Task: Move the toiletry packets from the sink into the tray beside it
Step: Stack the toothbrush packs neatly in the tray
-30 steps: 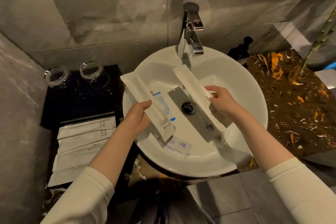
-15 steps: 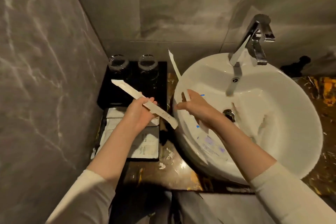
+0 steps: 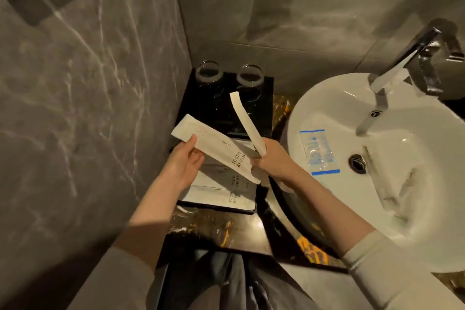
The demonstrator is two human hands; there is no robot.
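Both hands are over the black tray (image 3: pixel 216 207) at centre frame, each carrying a packet, which reads as the delivery step of the task. The left hand (image 3: pixel 182 165) grips a flat white toothbrush packet (image 3: pixel 219 152) near its upper-left end, thumb on top, with its printed face turned up. Its long axis runs diagonally from upper left down to lower right, the "TOOTH BRUSH" end pointing toward the sink (image 3: pixel 314 98). It hovers just above the packets already lying in the tray (image 3: pixel 226 195), roughly parallel to them, probably so it can be laid alongside.

The right hand (image 3: pixel 273 158) clasps a second white packet (image 3: pixel 245 122) at its lower end. This one is seen edge-on, so it looks like a narrow strip, and it stands steeply, pointing up and to the left toward the two glasses (image 3: pixel 227 74) at the back of the tray. Held upright like that, it stays clear of the other packet while that one goes down.

One clear packet with blue bands (image 3: pixel 318 151) is left in the sink, at its left side beside the drain (image 3: pixel 357 162), with its long axis near vertical in the frame. The tap (image 3: pixel 412 58) stands at upper right.
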